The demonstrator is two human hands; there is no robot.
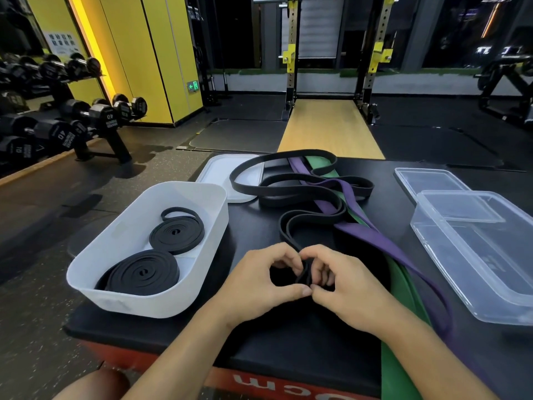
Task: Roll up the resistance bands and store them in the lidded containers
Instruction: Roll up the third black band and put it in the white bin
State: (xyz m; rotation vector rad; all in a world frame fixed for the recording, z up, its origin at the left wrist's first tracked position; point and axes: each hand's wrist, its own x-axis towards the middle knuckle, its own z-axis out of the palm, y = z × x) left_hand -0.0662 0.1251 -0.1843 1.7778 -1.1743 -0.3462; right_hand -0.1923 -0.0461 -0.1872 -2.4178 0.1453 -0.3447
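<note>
while two rolled bands (142, 272) sit in the white tub (138, 306), left hand (259, 282) and right hand (346, 290) pinch a black band (311, 220) near the platform's (288, 345) front edge; purple band (360, 235) and green band (401, 368) lie unrolled.

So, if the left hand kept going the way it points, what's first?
The right hand; both pinch the folded end of the black band between them, thumbs almost touching.
</note>
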